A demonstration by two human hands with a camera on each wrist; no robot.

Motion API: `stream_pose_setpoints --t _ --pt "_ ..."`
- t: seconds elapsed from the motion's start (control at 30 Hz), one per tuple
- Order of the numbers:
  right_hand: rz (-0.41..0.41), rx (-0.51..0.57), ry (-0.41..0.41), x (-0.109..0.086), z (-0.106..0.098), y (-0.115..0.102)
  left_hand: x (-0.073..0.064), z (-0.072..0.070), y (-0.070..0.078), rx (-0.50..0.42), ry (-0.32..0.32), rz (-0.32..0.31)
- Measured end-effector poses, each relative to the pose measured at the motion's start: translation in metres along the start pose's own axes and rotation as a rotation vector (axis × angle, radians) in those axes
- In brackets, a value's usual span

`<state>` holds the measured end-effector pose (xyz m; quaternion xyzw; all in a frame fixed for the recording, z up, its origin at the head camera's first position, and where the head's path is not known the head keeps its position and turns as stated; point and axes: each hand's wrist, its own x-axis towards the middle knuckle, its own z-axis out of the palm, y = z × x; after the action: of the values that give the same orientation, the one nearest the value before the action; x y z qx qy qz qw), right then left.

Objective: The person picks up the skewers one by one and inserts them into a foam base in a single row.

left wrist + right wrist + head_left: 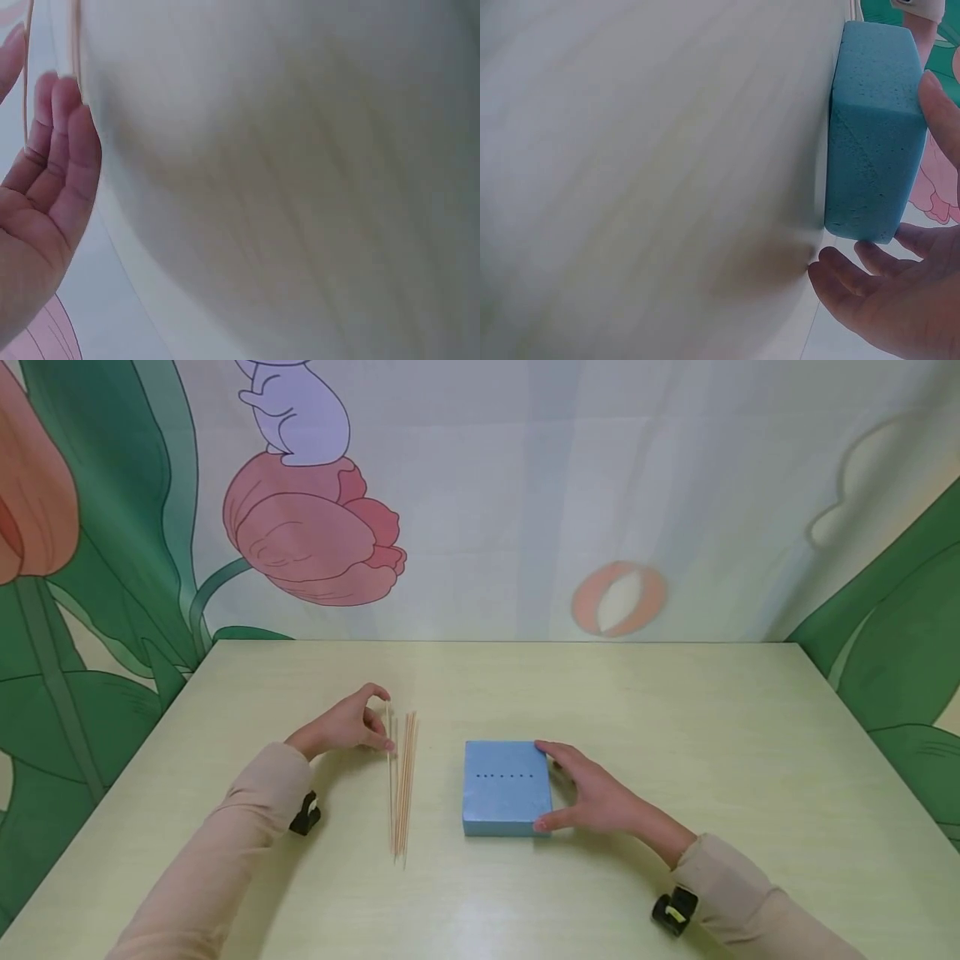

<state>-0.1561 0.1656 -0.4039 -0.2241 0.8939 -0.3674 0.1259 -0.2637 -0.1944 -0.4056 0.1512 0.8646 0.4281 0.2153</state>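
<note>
A thin wooden skewer (390, 802) has its upper end between the thumb and index finger of my left hand (347, 720), which pinches it. In the left wrist view this skewer (26, 90) passes by the thumb and meets the index finger (28, 157). Just right of it, several more skewers (407, 777) lie side by side on the table. A square blue foam block (506, 797) with a row of small dark holes on top lies flat. My right hand (596, 793) grips its right side, thumb at the front corner and index finger at the back one.
The pale wooden table (675, 693) runs back to a printed cloth (480, 510) with flowers and an animal. Black straps with small devices are on both wrists, one near the left sleeve (255, 785) and one near the right sleeve (723, 877).
</note>
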Motion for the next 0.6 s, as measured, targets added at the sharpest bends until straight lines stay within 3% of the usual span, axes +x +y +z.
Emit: stream_pose_setpoints --t 0.23,0.6 --pt "0.005 0.002 -0.002 0.000 0.000 0.000 -0.008 0.004 0.012 -0.090 0.052 0.012" --pt "0.013 -0.008 0.002 0.000 0.000 -0.002 -0.023 0.009 0.030 -0.133 0.107 0.148"
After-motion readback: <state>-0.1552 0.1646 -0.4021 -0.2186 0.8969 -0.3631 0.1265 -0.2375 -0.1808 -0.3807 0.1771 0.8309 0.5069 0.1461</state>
